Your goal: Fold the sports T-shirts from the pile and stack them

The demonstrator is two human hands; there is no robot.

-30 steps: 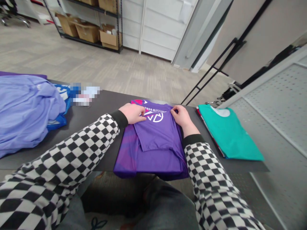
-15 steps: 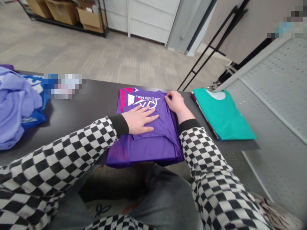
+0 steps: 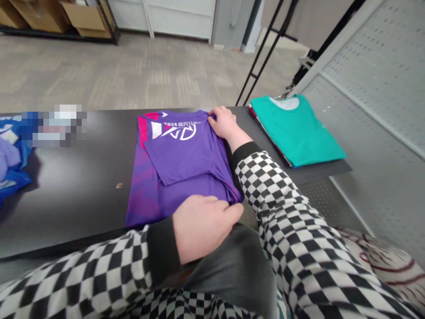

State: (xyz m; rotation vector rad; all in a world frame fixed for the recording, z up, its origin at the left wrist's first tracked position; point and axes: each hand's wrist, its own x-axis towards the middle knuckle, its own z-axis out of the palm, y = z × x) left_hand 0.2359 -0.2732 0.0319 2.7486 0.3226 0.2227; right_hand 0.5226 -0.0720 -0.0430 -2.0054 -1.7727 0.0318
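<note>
A purple shirt (image 3: 182, 159) with white print and pink and white patches at its upper left lies partly folded on the dark table (image 3: 96, 168). One sleeve is laid across its front. My right hand (image 3: 223, 122) pinches the shirt's upper right edge near the collar. At the near right corner, my left hand (image 3: 206, 226) is closed on the shirt's lower edge, thumb and forefinger together; its other fingers curl under and are partly hidden.
A stack of folded shirts with a teal one (image 3: 299, 133) on top lies at the table's right end, beside a grey perforated panel (image 3: 381, 110). Crumpled blue and lavender clothing (image 3: 13, 155) is at the far left. Cardboard boxes (image 3: 86, 20) sit on a shelf beyond.
My left hand has left the middle of the shirt and closed on its near right corner. My right hand still pinches the upper edge. The whole view has shifted.
</note>
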